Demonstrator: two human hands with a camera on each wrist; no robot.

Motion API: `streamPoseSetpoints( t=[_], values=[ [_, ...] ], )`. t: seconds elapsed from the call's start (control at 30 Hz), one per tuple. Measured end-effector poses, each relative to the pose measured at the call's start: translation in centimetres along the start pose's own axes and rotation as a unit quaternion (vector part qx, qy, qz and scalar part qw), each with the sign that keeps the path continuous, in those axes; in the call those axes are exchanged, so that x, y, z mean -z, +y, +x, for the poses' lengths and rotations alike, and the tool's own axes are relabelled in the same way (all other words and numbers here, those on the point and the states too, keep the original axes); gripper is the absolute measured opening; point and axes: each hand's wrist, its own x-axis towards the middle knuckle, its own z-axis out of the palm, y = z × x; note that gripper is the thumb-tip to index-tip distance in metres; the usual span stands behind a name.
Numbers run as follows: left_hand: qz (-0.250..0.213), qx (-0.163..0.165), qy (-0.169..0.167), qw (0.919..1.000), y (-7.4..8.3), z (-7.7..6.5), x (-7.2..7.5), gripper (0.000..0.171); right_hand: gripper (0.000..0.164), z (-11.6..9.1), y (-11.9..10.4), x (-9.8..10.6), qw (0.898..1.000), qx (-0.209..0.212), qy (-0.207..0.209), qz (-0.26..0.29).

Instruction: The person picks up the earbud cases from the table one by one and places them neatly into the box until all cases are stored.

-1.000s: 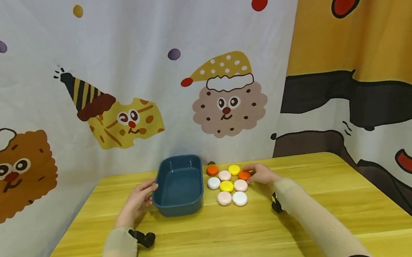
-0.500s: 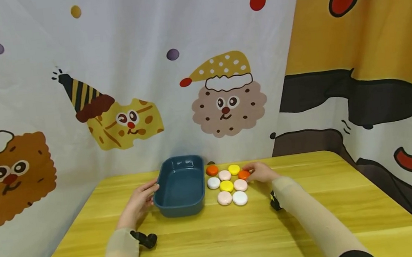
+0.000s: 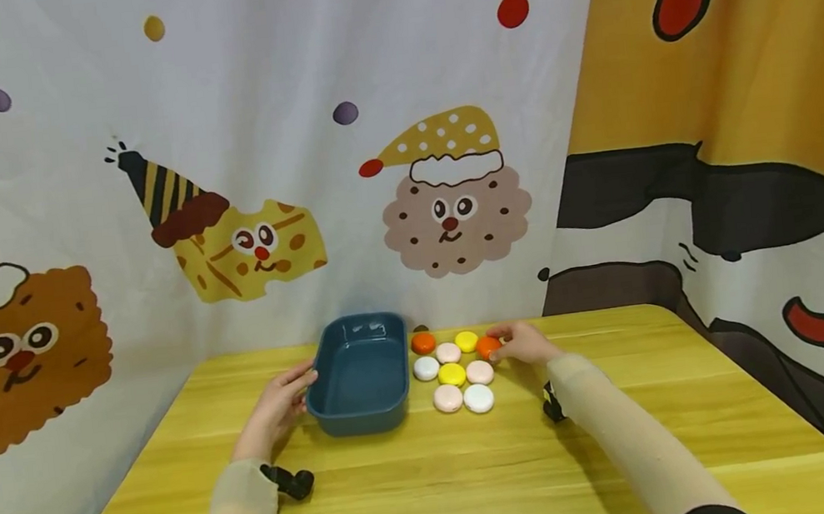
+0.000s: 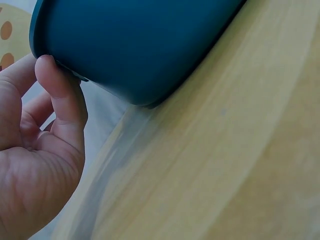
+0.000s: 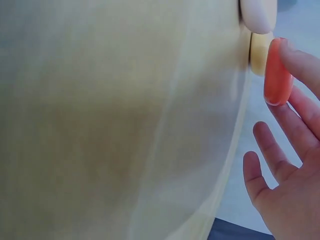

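A deep blue rectangular dish (image 3: 361,384) stands on the table. My left hand (image 3: 277,407) holds its left side, with bent fingers at the rim and outer wall in the left wrist view. To the right of the dish, my right hand (image 3: 522,344) pinches a glossy orange disc (image 5: 278,75) between thumb and fingers, tilted on its edge. Its other fingers spread loosely. Beside that hand lies a flat group of rounded discs: another orange disc (image 3: 424,343), two yellow ones (image 3: 451,374), three pink ones (image 3: 448,398) and two white ones (image 3: 479,398).
The light wooden table (image 3: 421,490) runs back to a cartoon-printed curtain (image 3: 347,213). The dish and discs sit close to that far edge. Each wrist carries a small black camera, such as the left wrist camera (image 3: 292,481).
My right hand has tilted and slightly raised the orange disc it pinches. The dish has moved a little to the right with my left hand on it.
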Motion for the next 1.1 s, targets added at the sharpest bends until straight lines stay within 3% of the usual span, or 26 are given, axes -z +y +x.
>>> streamPoseSetpoints(
  t=[0.43,1.1],
  values=[
    [-0.012,0.000,0.010,0.9999,-0.2,0.0,-0.1,0.060,0.053,-0.5,-1.7,1.6,0.999,0.006,0.017,0.046],
    [-0.035,0.008,0.015,0.9992,-0.4,0.4,-0.4,0.059,0.056,-0.4,-1.6,0.9,0.989,0.021,0.028,0.142]
  ],
)
